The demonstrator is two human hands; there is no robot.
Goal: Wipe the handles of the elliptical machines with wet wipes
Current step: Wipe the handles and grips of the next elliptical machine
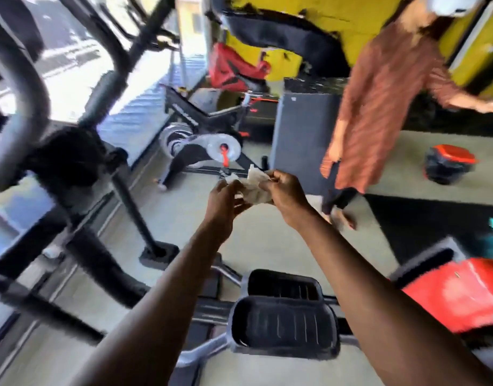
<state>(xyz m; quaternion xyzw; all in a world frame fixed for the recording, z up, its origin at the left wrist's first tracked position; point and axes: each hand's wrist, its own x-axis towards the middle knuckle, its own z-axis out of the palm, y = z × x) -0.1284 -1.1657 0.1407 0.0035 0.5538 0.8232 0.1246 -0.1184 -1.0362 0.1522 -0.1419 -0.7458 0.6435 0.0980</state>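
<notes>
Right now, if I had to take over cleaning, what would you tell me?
Left hand: pinches one side of the wet wipe.
Right hand: pinches the other side; the wipe is crumpled between both hands, out in front over the floor.
Elliptical handle: up at the left, blurred, not touched by either hand.
Foot pedals: just below the arms.
Another person stands ahead to the right.
Done: wipe is in hand. I cannot tell whether any handle is wiped.
Left: bring the wipe to the handles and wipe them.

Crumpled wet wipe and elliptical handle

The pale wet wipe [253,188] hangs bunched in mid-air; the curved grey elliptical handle [19,107] stands blurred, well left.
</notes>
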